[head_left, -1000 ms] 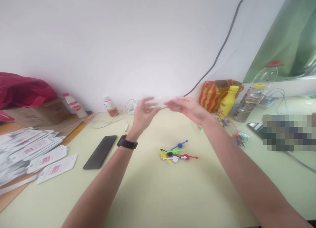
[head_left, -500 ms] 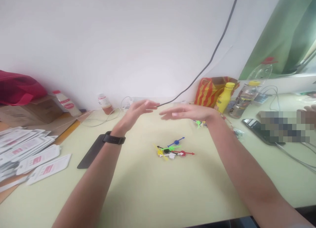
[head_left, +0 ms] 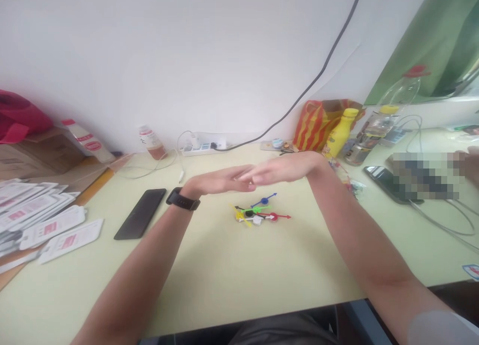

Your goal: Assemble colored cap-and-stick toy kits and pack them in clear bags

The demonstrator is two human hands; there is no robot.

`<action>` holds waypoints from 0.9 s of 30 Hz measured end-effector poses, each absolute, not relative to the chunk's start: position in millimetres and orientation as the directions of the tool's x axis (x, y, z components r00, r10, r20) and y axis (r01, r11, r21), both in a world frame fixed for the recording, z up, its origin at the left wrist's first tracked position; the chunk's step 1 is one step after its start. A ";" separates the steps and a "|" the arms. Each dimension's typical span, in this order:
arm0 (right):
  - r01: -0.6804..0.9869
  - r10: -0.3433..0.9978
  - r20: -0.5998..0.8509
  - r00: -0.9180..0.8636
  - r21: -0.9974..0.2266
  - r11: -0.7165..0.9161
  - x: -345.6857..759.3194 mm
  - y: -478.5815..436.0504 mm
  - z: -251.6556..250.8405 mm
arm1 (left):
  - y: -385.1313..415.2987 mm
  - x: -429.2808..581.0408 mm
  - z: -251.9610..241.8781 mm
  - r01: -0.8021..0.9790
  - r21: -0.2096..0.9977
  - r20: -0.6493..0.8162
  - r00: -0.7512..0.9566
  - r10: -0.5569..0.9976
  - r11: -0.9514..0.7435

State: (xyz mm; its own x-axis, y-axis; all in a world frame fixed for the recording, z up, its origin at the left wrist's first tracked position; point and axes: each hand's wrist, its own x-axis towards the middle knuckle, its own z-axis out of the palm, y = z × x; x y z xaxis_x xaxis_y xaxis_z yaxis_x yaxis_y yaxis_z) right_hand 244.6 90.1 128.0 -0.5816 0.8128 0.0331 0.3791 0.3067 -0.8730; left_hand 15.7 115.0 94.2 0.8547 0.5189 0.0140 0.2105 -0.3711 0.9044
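Note:
My left hand (head_left: 219, 181), with a black watch (head_left: 182, 200) on its wrist, reaches in above the table (head_left: 232, 280), its fingers stretched out flat. From the other side comes my right hand (head_left: 286, 168), also flat and holding nothing. The fingertips of both overlap in view, the right ones over the left; whether they touch, I cannot tell. Just below them on the table lies a small heap of coloured arrow spinners: a blue one (head_left: 264, 201), a red one (head_left: 275, 216), a white one (head_left: 256, 220), and yellow, green and black ones.
Left of my arm lies a black phone (head_left: 140, 214), with white-cased cards (head_left: 69, 241) farther out. At the wall are a power strip (head_left: 204, 146), a drink bottle (head_left: 152, 143), a striped bag (head_left: 312, 125) and a yellow bottle (head_left: 340, 133). Another person's hand (head_left: 472, 163) shows far right.
Both hands have come together, so their fingertips now overlap where a gap was before. My left hand has moved right and lower. The whole view has shifted slightly.

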 end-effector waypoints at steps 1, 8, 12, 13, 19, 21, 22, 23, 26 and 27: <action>0.374 0.748 -0.017 -0.664 -0.873 0.312 243.7 89.3 128.3 | 114.5 15.9 95.0 0.208 0.904 0.003 0.870 0.493 -0.373; 0.361 0.676 -0.023 -0.737 -0.858 0.364 232.4 85.3 126.5 | 103.1 26.0 102.3 0.148 0.918 0.018 0.912 0.409 -0.369; 0.347 0.630 -0.033 -0.776 -0.856 0.382 231.0 84.2 126.0 | 103.1 23.1 104.7 0.219 0.870 -0.001 0.897 0.442 -0.442; 0.351 0.628 -0.036 -0.778 -0.853 0.386 231.1 84.1 125.9 | 104.2 21.2 105.4 0.241 0.853 -0.016 0.899 0.437 -0.463; 0.377 0.635 0.028 -0.772 -0.785 0.492 234.8 94.3 122.6 | 124.3 -8.5 101.9 0.291 0.762 0.108 0.824 0.556 -0.579; 0.426 0.674 0.032 -0.738 -0.752 0.502 239.5 104.7 115.6 | 136.9 -25.8 93.9 0.406 0.735 0.157 0.677 0.719 -0.543; 0.468 0.709 0.030 -0.704 -0.731 0.496 242.3 110.8 110.4 | 143.1 -34.0 89.1 0.466 0.728 0.148 0.609 0.779 -0.502; 0.520 0.741 0.015 -0.672 -0.703 0.486 245.0 117.1 104.3 | 148.8 -41.2 84.2 0.513 0.729 0.106 0.570 0.815 -0.453; 0.645 0.727 -0.148 -0.670 -0.602 0.472 248.1 133.1 82.6 | 159.8 -52.7 71.8 0.517 0.794 -0.045 0.577 0.816 -0.321; 0.662 0.684 -0.232 -0.691 -0.583 0.471 246.5 136.7 75.3 | 161.4 -53.2 68.7 0.488 0.823 -0.066 0.590 0.805 -0.291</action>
State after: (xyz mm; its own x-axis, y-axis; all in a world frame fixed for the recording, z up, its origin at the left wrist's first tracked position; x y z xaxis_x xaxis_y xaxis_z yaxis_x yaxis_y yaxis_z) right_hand 246.5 136.7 75.3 -0.6914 0.6843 -0.2318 0.6618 0.4711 -0.5832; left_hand -53.2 161.4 68.7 0.5903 0.8045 -0.0655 0.4879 -0.2909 0.8230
